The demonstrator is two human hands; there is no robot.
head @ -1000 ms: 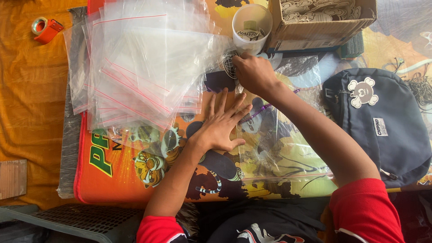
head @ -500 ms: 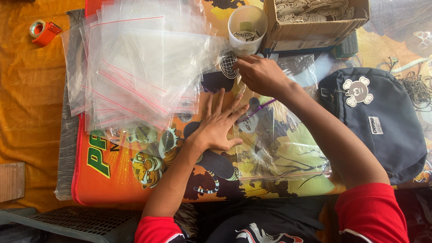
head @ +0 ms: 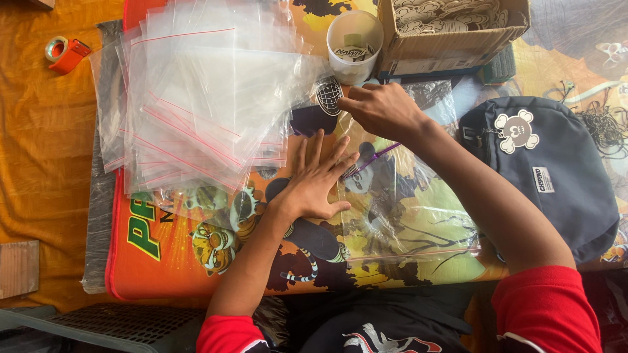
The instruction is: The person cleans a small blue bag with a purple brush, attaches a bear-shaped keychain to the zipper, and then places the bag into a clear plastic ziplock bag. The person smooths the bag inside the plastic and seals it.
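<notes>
My left hand point(head: 317, 178) lies flat, fingers spread, on the cartoon-printed mat, pressing the left edge of a clear zip bag point(head: 405, 202) that lies in front of me. My right hand point(head: 381, 108) is above it, pinching a small round sticker point(head: 329, 95) with a black grid pattern, just below a white cup point(head: 354, 44). A thin purple stick point(head: 373, 157) lies inside or under the clear bag near my left fingertips.
A big pile of clear zip bags with red strips point(head: 196, 98) fills the upper left. A cardboard box of stickers point(head: 451, 29) stands at the top right, a dark backpack point(head: 549, 170) on the right, and an orange tape dispenser point(head: 65, 53) at the far left.
My right hand has shifted slightly down and left with the round sticker, away from the cup. My left hand has stayed flat on the bag.
</notes>
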